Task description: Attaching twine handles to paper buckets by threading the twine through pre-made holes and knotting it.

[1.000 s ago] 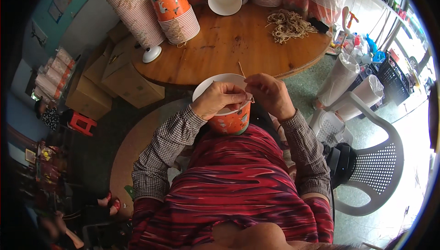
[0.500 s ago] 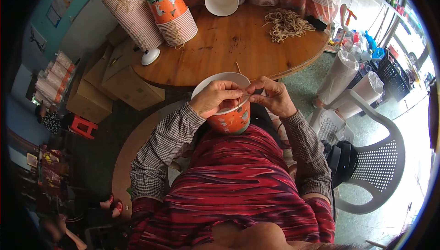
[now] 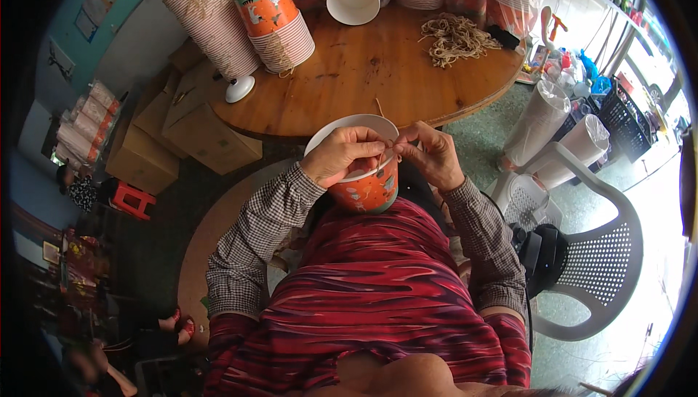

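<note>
An orange paper bucket (image 3: 367, 192) with a white rim and printed figures stands upright between my lap and the table edge. Over its near rim, my left hand (image 3: 347, 153) pinches a thin tan cord (image 3: 378, 105), whose loose end sticks up past the far rim. My right hand (image 3: 430, 153) meets it at the bucket's right side, thumb and forefinger closed on the same cord. The fingertips of both hands almost touch, and the exact course of the cord between them is hard to make out. Part of the bucket's inside is hidden by my hands.
On the wooden table (image 3: 342, 70) lie a heap of cords (image 3: 462, 39), a white lid (image 3: 240, 89) and tall stacks of orange buckets (image 3: 276, 26). Cardboard boxes (image 3: 211, 139) stand at left. A grey plastic chair (image 3: 592, 251) is close on my right. Another person sits at lower left.
My right hand has shifted slightly, its fingers drawing closer together on the cord near the left fingertips. The left hand and the bucket stay nearly where they were.
</note>
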Demonstrator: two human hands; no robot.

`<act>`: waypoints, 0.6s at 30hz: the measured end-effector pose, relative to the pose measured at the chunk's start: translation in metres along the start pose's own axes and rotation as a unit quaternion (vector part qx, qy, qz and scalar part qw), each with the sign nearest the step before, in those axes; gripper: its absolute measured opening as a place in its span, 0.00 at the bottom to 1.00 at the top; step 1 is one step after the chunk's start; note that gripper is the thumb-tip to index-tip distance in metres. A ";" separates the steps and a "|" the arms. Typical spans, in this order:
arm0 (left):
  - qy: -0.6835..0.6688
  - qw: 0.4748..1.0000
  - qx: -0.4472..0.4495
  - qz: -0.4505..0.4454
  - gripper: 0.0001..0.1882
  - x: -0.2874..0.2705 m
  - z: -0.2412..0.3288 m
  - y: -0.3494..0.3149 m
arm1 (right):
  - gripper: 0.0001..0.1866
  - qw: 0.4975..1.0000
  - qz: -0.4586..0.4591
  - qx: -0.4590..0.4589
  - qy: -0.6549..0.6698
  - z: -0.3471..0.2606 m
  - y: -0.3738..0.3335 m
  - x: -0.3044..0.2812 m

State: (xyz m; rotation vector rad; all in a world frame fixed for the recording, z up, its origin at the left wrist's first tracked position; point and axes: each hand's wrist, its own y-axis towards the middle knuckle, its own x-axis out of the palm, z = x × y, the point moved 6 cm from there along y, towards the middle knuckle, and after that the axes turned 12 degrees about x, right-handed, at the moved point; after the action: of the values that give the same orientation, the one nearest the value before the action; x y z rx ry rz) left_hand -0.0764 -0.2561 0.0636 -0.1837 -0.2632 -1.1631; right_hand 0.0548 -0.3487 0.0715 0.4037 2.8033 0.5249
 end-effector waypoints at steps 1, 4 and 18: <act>0.023 1.000 0.013 0.002 0.06 0.001 0.002 -0.001 | 0.04 1.000 0.000 0.000 0.000 0.000 -0.001 0.000; 0.081 0.996 0.046 0.001 0.07 0.006 0.007 -0.004 | 0.05 0.999 0.012 0.023 -0.032 -0.001 -0.002 -0.001; 0.089 0.987 0.126 0.053 0.06 0.008 0.022 -0.014 | 0.05 0.963 -0.014 -0.146 -0.225 -0.053 -0.007 -0.002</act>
State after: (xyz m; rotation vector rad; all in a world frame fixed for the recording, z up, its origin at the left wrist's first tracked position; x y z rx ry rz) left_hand -0.0888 -0.2625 0.0871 0.1267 -0.2367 -1.0234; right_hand 0.0396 -0.3721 0.1169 0.3638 2.2521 0.7257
